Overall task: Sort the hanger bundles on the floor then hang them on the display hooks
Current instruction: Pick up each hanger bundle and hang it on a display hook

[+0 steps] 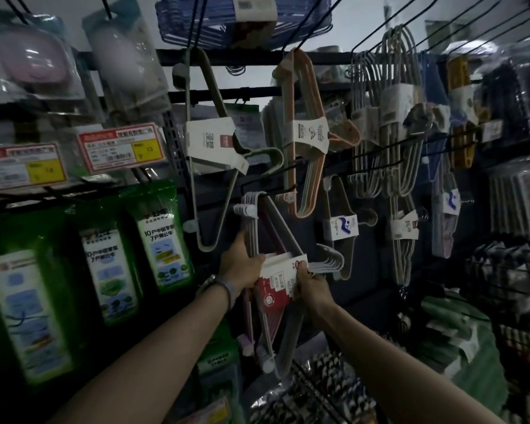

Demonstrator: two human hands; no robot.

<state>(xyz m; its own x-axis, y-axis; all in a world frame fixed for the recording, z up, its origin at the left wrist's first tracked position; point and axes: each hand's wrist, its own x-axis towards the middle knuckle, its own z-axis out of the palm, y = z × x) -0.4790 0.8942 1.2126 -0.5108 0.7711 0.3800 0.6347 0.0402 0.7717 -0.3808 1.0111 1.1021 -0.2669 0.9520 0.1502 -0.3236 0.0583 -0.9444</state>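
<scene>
**Pale hanger bundle held up to a low hook**

The display rack (178, 148) filled the view, hung with banded hanger bundles. Low in the middle, the pale pink hanger bundle (253, 228) had its top corner at the tip of a black display hook (270, 173); whether it was seated there could not be told. It looked light and stiff, though loose-ended, so the banded middle seemed the best place to hold it. The left hand (242, 266) gripped that middle from the left, fingers curled round the hangers. The right hand (311, 286) pinched the red-and-white paper band (283, 270), whose print was too blurred to read. The green packs (159, 240) read "10户中国家庭 7户用公牛", and a yellow price tag (147, 151) showed 13.
</scene>
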